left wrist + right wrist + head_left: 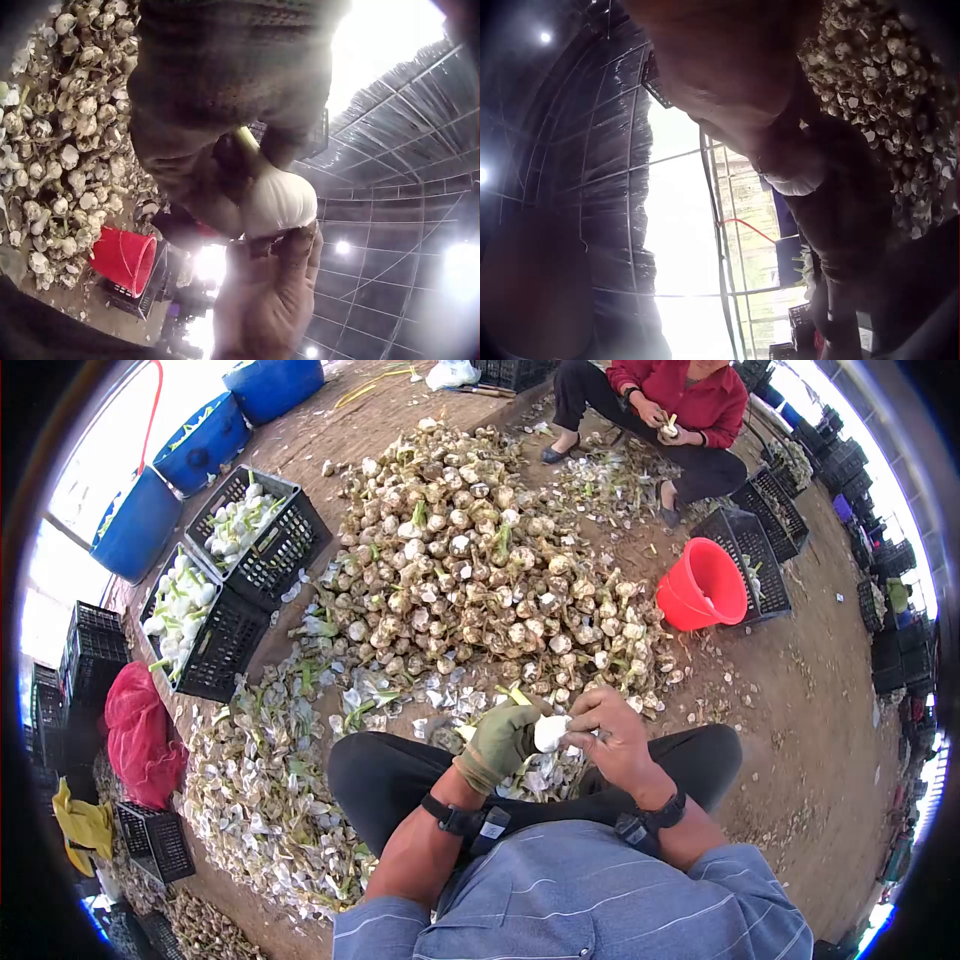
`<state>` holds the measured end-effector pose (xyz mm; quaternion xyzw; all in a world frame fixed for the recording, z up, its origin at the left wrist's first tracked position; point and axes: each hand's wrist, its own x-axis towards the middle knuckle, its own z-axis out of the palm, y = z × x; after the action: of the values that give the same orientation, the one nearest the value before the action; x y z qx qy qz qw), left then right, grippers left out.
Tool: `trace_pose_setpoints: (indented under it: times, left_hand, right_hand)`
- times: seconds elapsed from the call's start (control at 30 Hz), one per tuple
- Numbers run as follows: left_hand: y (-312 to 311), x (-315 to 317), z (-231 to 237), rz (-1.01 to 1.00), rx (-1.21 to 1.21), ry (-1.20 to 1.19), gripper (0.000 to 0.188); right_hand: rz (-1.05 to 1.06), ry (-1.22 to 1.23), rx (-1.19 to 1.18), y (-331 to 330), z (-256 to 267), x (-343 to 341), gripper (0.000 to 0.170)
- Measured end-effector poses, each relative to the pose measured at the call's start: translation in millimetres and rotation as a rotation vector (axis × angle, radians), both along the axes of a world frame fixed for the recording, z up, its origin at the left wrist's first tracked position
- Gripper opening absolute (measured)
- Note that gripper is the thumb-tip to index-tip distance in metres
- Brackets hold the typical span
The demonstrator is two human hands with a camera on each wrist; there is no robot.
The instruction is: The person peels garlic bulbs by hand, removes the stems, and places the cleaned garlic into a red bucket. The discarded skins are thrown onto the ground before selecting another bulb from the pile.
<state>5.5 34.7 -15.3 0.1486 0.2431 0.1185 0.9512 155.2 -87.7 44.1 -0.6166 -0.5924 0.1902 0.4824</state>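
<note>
A peeled white garlic bulb (549, 733) is held between the two hands, above the lap. The gloved left hand (500, 744) grips it by the stem side; in the left wrist view the green stem (246, 139) passes between the gloved fingers and the white bulb (279, 202) faces out. The bare right hand (612, 738) has its fingers curled at the bulb's other side, with a small dark metallic piece showing among them. In the right wrist view the bulb (796, 180) shows partly beneath the right hand (727, 97).
A large heap of unpeeled garlic (470, 560) lies ahead, with peelings (270, 800) at left. Crates (262, 540) of white bulbs and blue tubs (140, 525) stand left. A red bucket (700, 588) stands right, near a seated person (690, 410) holding a bulb.
</note>
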Motion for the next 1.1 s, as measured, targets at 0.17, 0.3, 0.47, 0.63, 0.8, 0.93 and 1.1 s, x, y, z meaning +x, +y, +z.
trace_pose_setpoints:
  times: [0.17, 0.3, 0.47, 0.63, 0.8, 0.93, 1.1]
  left_hand:
    - [4.4, 0.0, -11.0, -0.104, -0.016, 0.003, 0.018]
    - [2.0, -0.2, -17.5, -0.046, 0.330, 0.010, 0.021]
    - [12.9, 7.6, -9.0, 0.125, 0.044, 0.055, 0.025]
    - [11.7, 8.0, -16.4, 0.183, -0.019, 0.052, 0.028]
    - [10.6, 6.4, -15.9, 0.179, 0.012, 0.053, 0.029]
    - [8.9, 4.8, -22.0, 0.087, -0.012, 0.038, 0.030]
    - [10.6, -5.4, -20.4, 0.107, 0.017, 0.080, 0.030]
  right_hand:
    - [-0.014, 0.039, -0.212, 0.3, 3.1, 2.3, 0.019]
    - [-0.031, -0.054, -0.231, 2.2, 8.7, -4.1, 0.020]
    - [0.243, 0.189, -0.343, -20.6, 12.8, -9.0, 0.016]
    - [0.152, 0.316, -0.660, -28.3, 2.0, 1.2, 0.008]
    - [-0.163, -0.057, -0.599, -19.3, -20.8, -0.2, 0.029]
    - [-0.310, -0.046, -0.450, 8.3, 0.3, -27.1, 0.037]
    - [-0.241, -0.182, -0.251, 11.9, -22.9, -29.0, 0.028]
